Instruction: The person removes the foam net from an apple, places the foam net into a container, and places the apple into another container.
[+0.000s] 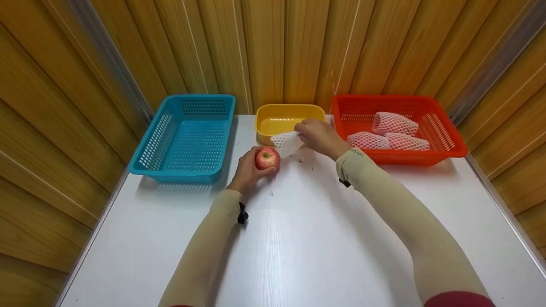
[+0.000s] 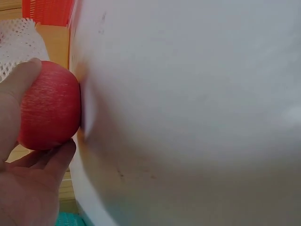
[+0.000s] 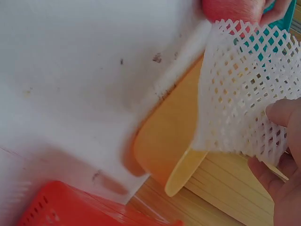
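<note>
A red apple (image 1: 268,159) is gripped by my left hand (image 1: 248,169), thumb on one side and fingers on the other, close over the white table. In the left wrist view the bare apple (image 2: 51,106) sits between thumb and fingers. My right hand (image 1: 320,137) pinches a white foam net sleeve (image 1: 288,143) by its far end, just right of the apple and in front of the yellow bin (image 1: 263,135). The right wrist view shows the net sleeve (image 3: 249,84) hanging hollow from the fingers, its open end overlapping the apple (image 3: 233,9).
At the back left stands a blue perforated basket (image 1: 183,174). A red basket (image 1: 409,157) at the back right holds several apples in foam nets (image 1: 394,123). Behind them rises a wood-panelled wall (image 1: 294,51). Small dark marks dot the table (image 1: 298,238).
</note>
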